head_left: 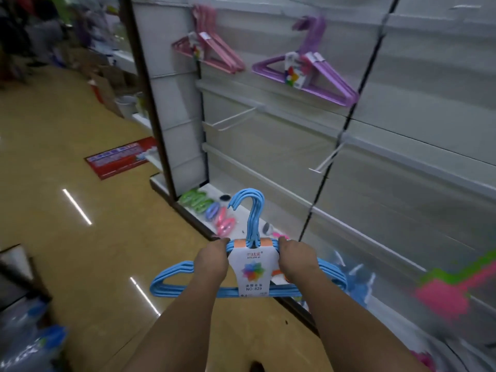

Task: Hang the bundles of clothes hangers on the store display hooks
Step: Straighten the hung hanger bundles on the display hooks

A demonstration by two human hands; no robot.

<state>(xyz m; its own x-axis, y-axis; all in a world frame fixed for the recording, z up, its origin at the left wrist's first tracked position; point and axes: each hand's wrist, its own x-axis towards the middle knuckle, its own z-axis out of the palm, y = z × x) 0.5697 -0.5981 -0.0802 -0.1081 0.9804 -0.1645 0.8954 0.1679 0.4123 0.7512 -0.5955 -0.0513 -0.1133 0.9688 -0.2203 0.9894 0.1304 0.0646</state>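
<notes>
A bundle of blue hangers (pixel 177 280) with a white paper label is held upright in front of me, hooks pointing up. My left hand (pixel 210 260) grips its left shoulder and my right hand (pixel 298 257) grips its right shoulder, on either side of the label. On the white display wall, a pink hanger bundle (pixel 214 49) and a purple hanger bundle (pixel 322 73) hang from upper hooks. Two bare white display hooks stick out lower down, one (pixel 236 118) at the left, another (pixel 326 159) to the right.
The bottom shelf (pixel 214 193) holds green, blue and pink items (pixel 212 210), with more blue, pink and green goods at the lower right (pixel 453 294). A dark cable (pixel 346 122) runs down the wall. A red floor sticker (pixel 120 157) and boxes lie along the aisle to the left.
</notes>
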